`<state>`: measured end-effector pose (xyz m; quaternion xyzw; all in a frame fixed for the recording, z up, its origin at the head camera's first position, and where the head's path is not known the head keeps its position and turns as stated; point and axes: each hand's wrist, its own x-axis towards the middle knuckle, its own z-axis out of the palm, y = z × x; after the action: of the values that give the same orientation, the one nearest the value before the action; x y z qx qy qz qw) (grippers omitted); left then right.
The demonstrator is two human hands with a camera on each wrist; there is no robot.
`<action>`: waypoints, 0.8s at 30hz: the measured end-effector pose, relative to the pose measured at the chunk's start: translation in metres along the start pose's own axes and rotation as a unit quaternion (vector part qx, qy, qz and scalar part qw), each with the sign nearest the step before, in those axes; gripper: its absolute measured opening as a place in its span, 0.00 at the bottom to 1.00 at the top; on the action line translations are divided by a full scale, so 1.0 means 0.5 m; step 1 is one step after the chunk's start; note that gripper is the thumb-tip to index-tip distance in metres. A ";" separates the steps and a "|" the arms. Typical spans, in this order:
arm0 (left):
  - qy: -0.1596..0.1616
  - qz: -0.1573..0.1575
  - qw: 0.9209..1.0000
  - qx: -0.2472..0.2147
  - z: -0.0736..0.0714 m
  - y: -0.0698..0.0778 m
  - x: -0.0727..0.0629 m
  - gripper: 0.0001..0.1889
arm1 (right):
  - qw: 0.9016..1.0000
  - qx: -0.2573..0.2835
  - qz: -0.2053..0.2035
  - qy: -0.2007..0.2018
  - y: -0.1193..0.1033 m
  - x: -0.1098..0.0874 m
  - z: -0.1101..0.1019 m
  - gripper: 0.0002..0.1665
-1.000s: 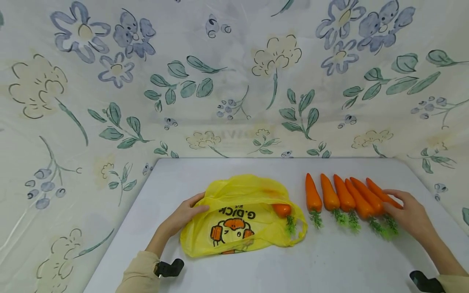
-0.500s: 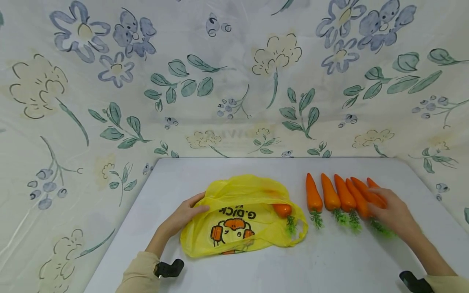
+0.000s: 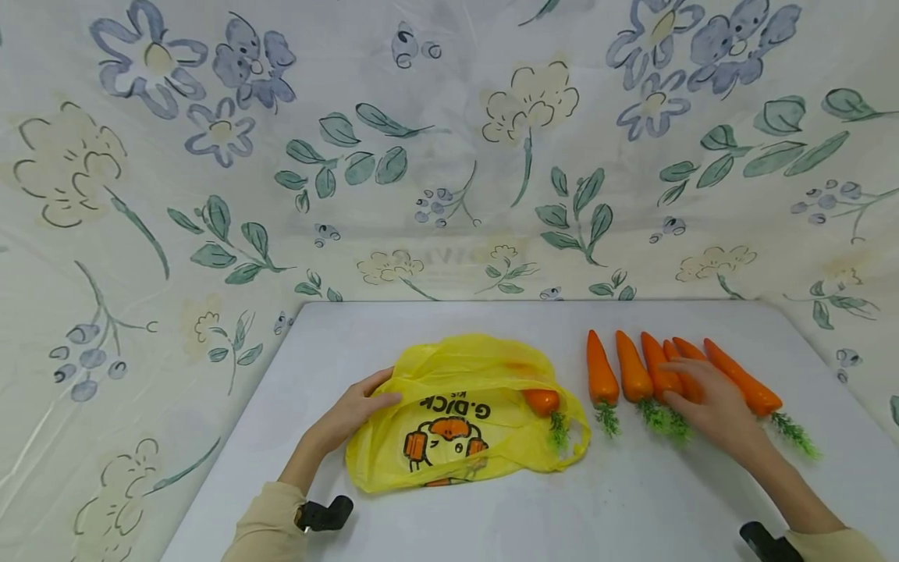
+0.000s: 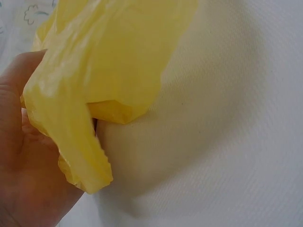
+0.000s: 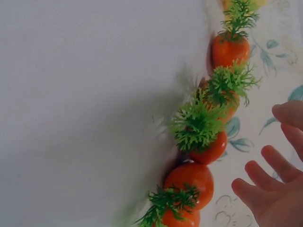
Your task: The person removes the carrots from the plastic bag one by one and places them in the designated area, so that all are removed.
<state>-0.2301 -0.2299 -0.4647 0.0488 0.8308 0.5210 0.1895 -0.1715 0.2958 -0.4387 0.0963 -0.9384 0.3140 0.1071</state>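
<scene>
My left hand [image 3: 358, 407] holds the left edge of a yellow plastic bag [image 3: 442, 460] lying on its side, a cartoon duck printed on it. In the left wrist view, the thumb and fingers lie on either side of the bag's film [image 4: 94, 71]. Inside the bag's right end sits an orange carrot [image 3: 541, 402] with a green tuft. My right hand [image 3: 719, 410] is over the carrots to the right, hiding parts of some. In the right wrist view, its fingers are spread apart, with nothing between them, beside the row of carrots [image 5: 189, 182].
On the white table [image 3: 562, 515], several carrots stretch right of the bag, among them a leftmost carrot [image 3: 600, 371] and a tilted rightmost carrot [image 3: 744, 378]. A floral cloth [image 3: 449, 195] hangs behind and around the table.
My right hand has moved left along the row, from the rightmost carrot to the middle ones. The rightmost carrot and its green tuft have come into view. My left hand and the bag stay put.
</scene>
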 end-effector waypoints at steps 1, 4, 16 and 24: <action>-0.002 0.001 1.000 0.000 -0.001 0.000 0.000 0.36 | 1.000 -0.001 -0.003 0.002 -0.003 0.002 0.002 0.20; -0.002 0.002 1.000 -0.001 -0.002 0.001 -0.001 0.35 | 1.000 -0.002 -0.005 -0.002 -0.011 0.003 0.005 0.21; -0.006 0.013 1.000 -0.006 -0.003 0.006 -0.004 0.35 | 0.999 0.012 0.025 -0.046 -0.048 0.005 0.017 0.24; -0.005 0.010 1.000 -0.006 -0.003 0.004 -0.004 0.35 | 0.998 0.027 0.007 -0.048 -0.069 0.006 0.035 0.23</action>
<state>-0.2292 -0.2308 -0.4617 0.0587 0.8260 0.5280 0.1883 -0.1684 0.2578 -0.4318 0.1072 -0.9343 0.3353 0.0572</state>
